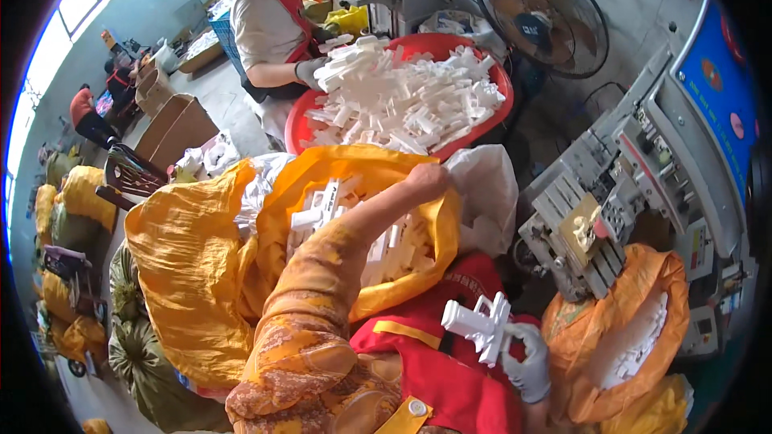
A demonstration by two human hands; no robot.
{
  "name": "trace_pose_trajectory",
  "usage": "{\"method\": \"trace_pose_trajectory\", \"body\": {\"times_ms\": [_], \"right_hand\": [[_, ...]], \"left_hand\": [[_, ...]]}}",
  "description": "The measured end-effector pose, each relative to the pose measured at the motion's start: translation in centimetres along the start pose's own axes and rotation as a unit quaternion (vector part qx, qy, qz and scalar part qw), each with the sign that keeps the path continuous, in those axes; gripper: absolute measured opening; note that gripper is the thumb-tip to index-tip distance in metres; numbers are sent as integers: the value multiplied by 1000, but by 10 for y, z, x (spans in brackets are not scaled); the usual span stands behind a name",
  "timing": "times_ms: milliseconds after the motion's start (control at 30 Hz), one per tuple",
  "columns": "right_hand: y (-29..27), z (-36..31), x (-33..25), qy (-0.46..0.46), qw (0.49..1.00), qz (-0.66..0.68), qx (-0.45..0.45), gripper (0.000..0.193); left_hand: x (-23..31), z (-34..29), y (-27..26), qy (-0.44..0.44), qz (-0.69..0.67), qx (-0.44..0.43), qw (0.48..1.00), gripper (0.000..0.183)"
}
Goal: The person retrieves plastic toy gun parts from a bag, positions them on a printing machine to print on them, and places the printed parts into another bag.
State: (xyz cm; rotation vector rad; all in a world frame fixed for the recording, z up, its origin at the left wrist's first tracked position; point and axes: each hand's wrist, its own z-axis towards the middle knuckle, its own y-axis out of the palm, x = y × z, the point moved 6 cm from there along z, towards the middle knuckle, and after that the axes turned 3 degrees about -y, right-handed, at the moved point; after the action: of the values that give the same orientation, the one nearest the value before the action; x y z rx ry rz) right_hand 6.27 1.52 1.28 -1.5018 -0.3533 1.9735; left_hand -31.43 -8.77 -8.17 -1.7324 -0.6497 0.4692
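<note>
My left arm, in a yellow-orange patterned sleeve, reaches across the open yellow woven sack (366,299). My bare left hand (427,182) is closed at the sack's far right rim, its fingertips mostly hidden. White plastic pieces (323,202) lie inside the sack, partly covered by my arm. At the lower right, my right hand (529,363), in a pale grey glove, grips a white plastic piece (480,325) with a thick tube-like end and an open frame. That piece is held in front of my red apron (474,386).
Beyond the sack, a red tub (505,104) is heaped with white pieces; a gloved co-worker (269,32) handles them. A machine (583,225) stands at right, above an orange sack (563,313) of white parts. A large fan (540,16) is behind. Green sacks (153,354) sit at left.
</note>
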Motion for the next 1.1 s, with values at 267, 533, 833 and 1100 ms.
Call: {"method": "trace_pose_trajectory", "body": {"times_ms": [267, 533, 833, 1100], "right_hand": [[12, 82, -4, 132, 963, 218, 83, 56], [103, 380, -24, -124, 960, 239, 83, 36], [324, 263, 43, 29, 924, 378, -57, 32], [241, 209, -27, -133, 965, 227, 0, 21]], "left_hand": [[-125, -144, 11, -158, -921, 179, 308, 19], [-150, -140, 64, -279, -910, 306, 27, 44], [-91, -135, 91, -134, -947, 268, 112, 49], [18, -176, 81, -89, -964, 171, 183, 54]]}}
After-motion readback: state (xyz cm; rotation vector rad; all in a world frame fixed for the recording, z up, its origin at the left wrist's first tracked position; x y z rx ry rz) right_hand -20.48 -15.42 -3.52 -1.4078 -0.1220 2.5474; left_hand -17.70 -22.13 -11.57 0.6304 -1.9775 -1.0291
